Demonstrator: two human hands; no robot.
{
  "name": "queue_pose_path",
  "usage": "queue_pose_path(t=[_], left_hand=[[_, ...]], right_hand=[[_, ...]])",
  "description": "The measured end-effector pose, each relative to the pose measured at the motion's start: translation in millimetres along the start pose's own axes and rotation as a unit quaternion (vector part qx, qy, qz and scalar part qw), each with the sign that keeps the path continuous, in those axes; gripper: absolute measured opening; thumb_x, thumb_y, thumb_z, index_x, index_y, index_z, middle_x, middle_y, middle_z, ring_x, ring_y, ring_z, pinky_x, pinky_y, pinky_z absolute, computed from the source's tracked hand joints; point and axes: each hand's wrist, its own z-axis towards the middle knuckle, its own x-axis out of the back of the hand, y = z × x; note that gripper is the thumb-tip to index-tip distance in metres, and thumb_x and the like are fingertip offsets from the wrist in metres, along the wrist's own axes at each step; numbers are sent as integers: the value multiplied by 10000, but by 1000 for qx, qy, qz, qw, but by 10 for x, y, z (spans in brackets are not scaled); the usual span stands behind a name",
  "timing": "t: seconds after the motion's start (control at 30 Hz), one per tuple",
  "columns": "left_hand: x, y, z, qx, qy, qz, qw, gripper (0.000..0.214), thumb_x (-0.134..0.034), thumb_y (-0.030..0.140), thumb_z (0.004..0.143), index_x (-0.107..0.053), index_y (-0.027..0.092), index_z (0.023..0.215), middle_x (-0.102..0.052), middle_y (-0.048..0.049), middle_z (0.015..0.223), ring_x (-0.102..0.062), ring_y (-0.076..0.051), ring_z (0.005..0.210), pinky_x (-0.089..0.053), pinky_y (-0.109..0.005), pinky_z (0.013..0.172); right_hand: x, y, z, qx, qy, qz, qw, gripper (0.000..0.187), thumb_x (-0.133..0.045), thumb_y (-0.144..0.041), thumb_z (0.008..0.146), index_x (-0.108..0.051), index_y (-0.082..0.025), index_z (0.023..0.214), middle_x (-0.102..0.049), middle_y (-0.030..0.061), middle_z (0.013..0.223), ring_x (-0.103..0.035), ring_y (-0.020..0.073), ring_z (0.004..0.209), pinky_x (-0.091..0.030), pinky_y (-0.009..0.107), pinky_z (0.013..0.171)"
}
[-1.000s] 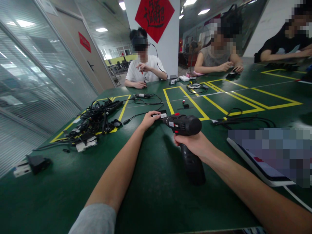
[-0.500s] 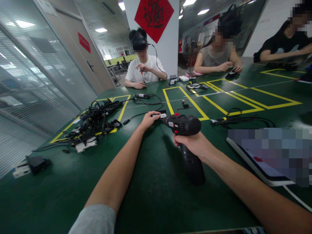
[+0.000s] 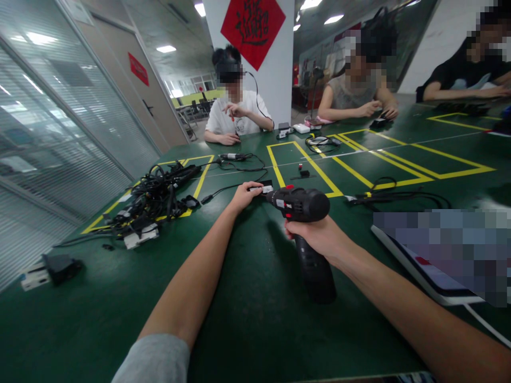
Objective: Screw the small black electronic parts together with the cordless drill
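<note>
Hardly anything has moved over the last second: both hands and the tool sit where they were, and only the people across the desk have shifted slightly. The right hand (image 3: 319, 236) is wrapped tight round the grip of a black cordless drill (image 3: 301, 205). The drill is tilted, its handle foot apparently resting on the green desk (image 3: 247, 319) and its nose pointing away to the left. Right at the drill's nose lies a small black-and-white part (image 3: 261, 188). The left hand (image 3: 243, 196) is closed over the part's near end, pressing it flat. That hold looks meant to keep the part from turning or sliding against the bit, while the grounded handle steadies the aim. Left of the drill, well apart, is a tangled heap of black cables (image 3: 159, 197). Beyond the drill run yellow tape lines (image 3: 311, 170), with a small black piece (image 3: 304, 172) beside them. Right of the drill lie a looped black cable (image 3: 399, 197) and, nearer, a flat white-edged device (image 3: 415, 271), its face blurred.
</note>
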Motion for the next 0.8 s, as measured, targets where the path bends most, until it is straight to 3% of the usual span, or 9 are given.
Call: queue_pose_path(t=[0.8], left_hand=[[-8,62,-17,20,-3,-22,1000,355,-671,377,752,-741,183,1041,-723,-67,1063,-621,-234,1005,-440,-380,1009]], right_hand=[[-6,-55,-35,-3,11,-41,999,116,-611,-102,621,-593,-170,528,-612,47,580,-543,160,549,-401,314,559]])
